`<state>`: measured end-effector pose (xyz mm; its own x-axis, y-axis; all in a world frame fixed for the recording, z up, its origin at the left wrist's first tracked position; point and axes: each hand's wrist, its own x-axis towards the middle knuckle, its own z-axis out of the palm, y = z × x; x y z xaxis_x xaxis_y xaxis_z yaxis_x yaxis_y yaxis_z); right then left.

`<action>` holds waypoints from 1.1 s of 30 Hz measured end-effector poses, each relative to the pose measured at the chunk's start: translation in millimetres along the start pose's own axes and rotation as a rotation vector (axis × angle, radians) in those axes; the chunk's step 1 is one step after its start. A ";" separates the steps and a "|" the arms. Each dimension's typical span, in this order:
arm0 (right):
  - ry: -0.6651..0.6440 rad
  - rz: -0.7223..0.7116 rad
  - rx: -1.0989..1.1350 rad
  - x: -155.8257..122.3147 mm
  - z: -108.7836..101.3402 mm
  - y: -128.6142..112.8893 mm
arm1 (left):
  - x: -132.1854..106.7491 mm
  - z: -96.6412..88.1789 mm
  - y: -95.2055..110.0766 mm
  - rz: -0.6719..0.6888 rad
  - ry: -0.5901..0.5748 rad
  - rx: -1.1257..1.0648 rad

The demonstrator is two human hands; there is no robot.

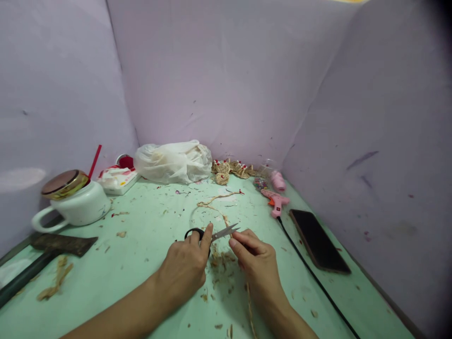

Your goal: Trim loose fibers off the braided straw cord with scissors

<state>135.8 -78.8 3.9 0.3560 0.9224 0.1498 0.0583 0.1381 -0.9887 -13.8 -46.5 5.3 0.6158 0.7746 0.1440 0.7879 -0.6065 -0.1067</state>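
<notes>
My left hand (187,263) grips black-handled scissors (223,232), with its index finger stretched along them. Their blades are slightly parted and point right, toward my right hand (257,259). Thumb and fingers of that hand pinch a twisted straw-coloured cord (250,306). One length of the cord runs down toward the front edge of the view; the other goes up past the blades and bends across the table to a small red tie at its far end. Whether the blades touch the cord I cannot tell. Fibre scraps (222,259) lie beneath the scissors.
A hammer-like tool (63,244), a white mug (79,205) with a lid and a tissue pack (118,181) stand left. Behind are a white plastic bag (173,162) and woven straw pieces (233,168). On the right lie a pink glue gun (277,201), its black cable and a phone (319,240).
</notes>
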 end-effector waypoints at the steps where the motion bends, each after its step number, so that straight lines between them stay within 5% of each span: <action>1: 0.001 0.006 0.009 0.1 0.3 0.0 | -0.3 0.7 -0.2 -0.004 -0.009 -0.016; 5: 0.040 0.211 0.165 1.1 2.1 -2.1 | -0.5 3.1 -3.9 -0.009 0.010 -0.277; 8: 0.065 0.366 0.325 1.9 3.4 -4.4 | 3.8 1.5 -8.7 -0.123 0.112 -0.783; 12: 0.013 0.386 0.365 1.4 4.7 -4.8 | 14.7 -5.8 -17.0 -0.490 0.125 -1.477; 18: -0.157 0.234 0.029 -5.7 8.9 1.0 | 25.3 -5.5 -34.6 -0.740 0.065 -1.971; 21: -0.287 0.042 -0.106 -9.7 11.8 4.4 | 27.9 -1.4 -44.3 -0.791 0.042 -2.080; 24: -0.389 0.011 -0.172 -13.5 14.4 7.0 | 29.6 0.3 -52.5 -0.789 0.058 -2.104; 33: -0.516 0.363 -0.013 -19.9 15.1 11.4 | 28.7 -4.7 -60.5 -0.604 0.244 -2.086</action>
<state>115.3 -90.2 -10.4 -0.1400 0.9654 -0.2198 0.0310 -0.2176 -0.9755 -43.7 11.5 20.5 0.2209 0.9631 -0.1537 -0.4066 0.2342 0.8831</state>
